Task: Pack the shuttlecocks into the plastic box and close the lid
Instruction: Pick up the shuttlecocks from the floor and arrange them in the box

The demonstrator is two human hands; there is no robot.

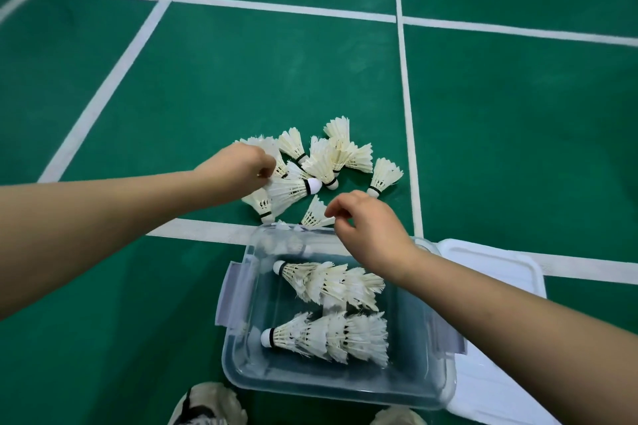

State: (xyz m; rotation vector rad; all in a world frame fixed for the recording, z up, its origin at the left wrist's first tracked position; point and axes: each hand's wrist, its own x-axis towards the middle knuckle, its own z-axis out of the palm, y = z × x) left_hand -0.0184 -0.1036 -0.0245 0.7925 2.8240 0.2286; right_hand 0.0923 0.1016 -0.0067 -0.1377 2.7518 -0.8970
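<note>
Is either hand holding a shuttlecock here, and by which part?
The left hand pinches a shuttlecock by the rim of its feather skirt, cork pointing right. The right hand hovers with fingers curled; nothing visible in its grip.

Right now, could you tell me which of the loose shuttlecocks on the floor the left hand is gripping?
The left hand pinches the feather skirt of the shuttlecock whose white cork points right, toward the pile's middle. The other loose ones lie untouched, apart from that hand.

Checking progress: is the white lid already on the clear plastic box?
No, the white lid lies on the floor beside the open clear plastic box.
</note>
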